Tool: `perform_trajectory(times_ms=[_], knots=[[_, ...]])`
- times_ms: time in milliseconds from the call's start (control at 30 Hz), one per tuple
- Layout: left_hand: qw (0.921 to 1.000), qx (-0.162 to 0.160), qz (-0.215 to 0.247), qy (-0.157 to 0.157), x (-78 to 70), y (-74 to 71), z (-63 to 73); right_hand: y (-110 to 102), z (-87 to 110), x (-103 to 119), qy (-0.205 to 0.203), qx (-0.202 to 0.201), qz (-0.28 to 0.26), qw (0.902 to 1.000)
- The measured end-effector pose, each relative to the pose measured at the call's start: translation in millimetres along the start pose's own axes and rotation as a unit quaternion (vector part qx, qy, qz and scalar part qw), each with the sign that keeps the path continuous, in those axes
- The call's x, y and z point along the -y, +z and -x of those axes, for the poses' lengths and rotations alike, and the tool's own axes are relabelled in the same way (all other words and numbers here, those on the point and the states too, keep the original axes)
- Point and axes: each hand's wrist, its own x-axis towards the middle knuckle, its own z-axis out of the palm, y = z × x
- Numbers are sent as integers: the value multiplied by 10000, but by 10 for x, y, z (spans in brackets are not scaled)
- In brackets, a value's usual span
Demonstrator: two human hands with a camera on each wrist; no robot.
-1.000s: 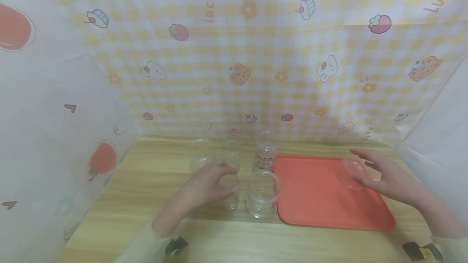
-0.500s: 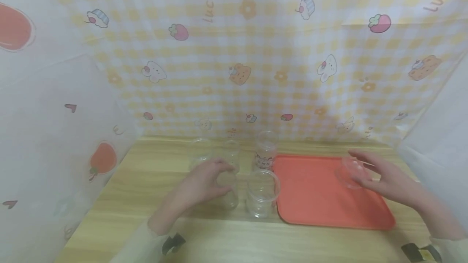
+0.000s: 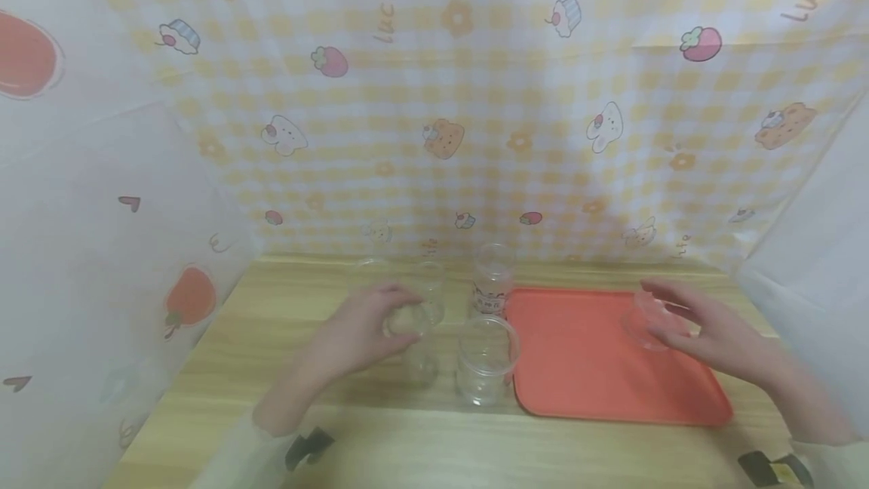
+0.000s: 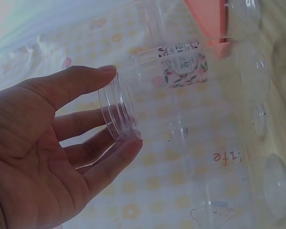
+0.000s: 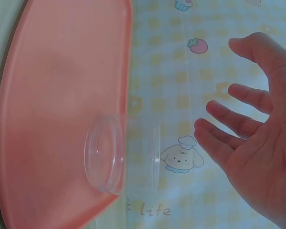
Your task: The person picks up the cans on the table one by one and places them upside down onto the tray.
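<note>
My left hand (image 3: 370, 327) pinches a clear plastic jar (image 3: 419, 364) from above by its rim. In the left wrist view, the thumb and fingertips curve round the jar's threaded neck (image 4: 119, 107). My right hand (image 3: 720, 334) hovers at the right side of the red tray (image 3: 577, 368), fingers spread and loosely bent. A second clear jar (image 5: 102, 152) stands on that tray. In the right wrist view a gap shows between this jar and the fingertips.
Between the left hand and the tray stands a wide clear jar (image 3: 483, 376). Behind it is a clear jar with a printed label (image 3: 490, 299). Two more clear jars stand at the back left, partly behind the left hand. A checked cloth (image 3: 380, 96) hangs behind the table.
My left hand has shifted left and slightly up, and the top of the jar it holds has moved left with it. The right hand has stayed almost in place beside the jar on the tray.
</note>
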Motion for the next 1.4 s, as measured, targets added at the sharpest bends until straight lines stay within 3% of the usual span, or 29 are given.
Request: perform_trajectory(times_ms=[500,1167,1400], knots=[[9996,-178,-25,239,-7,-150,35,43,-9,17,51,-46,-117,9999],[9981,-599,167,-5,117,-409,97,130,-57,56,117,-145,-717,9973],[9963,-719,466,11,176,-484,99,172,-82,79,157,-145,-1246,9920]])
